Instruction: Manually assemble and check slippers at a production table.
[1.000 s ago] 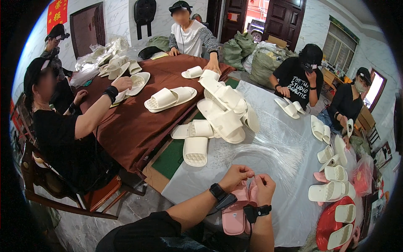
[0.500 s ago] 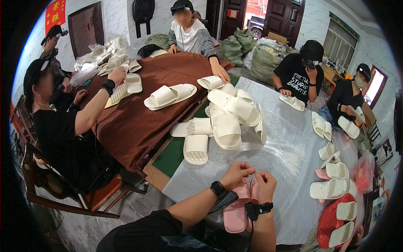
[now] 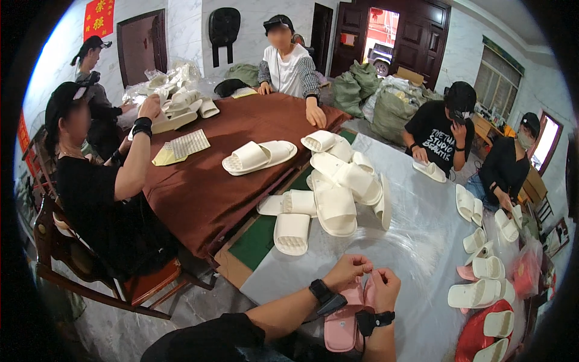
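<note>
My left hand (image 3: pixel 353 270) is closed in a pinch, its fingertips almost touching those of my right hand (image 3: pixel 384 288). My right hand is pinched shut too; whatever lies between the fingers is too small to make out. Just below both hands, a pair of pink slippers (image 3: pixel 340 330) rests on the near edge of the table, partly covered by my right wrist. Beyond my hands, a bundle of thin clear strands (image 3: pixel 425 222) spreads over the plastic-covered table (image 3: pixel 386 248). A pile of cream slippers (image 3: pixel 335 208) lies left of the strands.
A brown cloth-covered table (image 3: pixel 199 208) adjoins on the left, with a cream slipper pair (image 3: pixel 259 157) and a dimpled sheet (image 3: pixel 190 145). Several people sit or stand around. Cream slippers (image 3: pixel 476 294) line the right edge, some on a red bag (image 3: pixel 467 332). Sacks (image 3: pixel 395 111) stand behind.
The whole view has shifted, so things appear lower and slightly right. My hands stay pinched close together over the pink slippers. The person at left has moved a slipper off the dimpled sheet.
</note>
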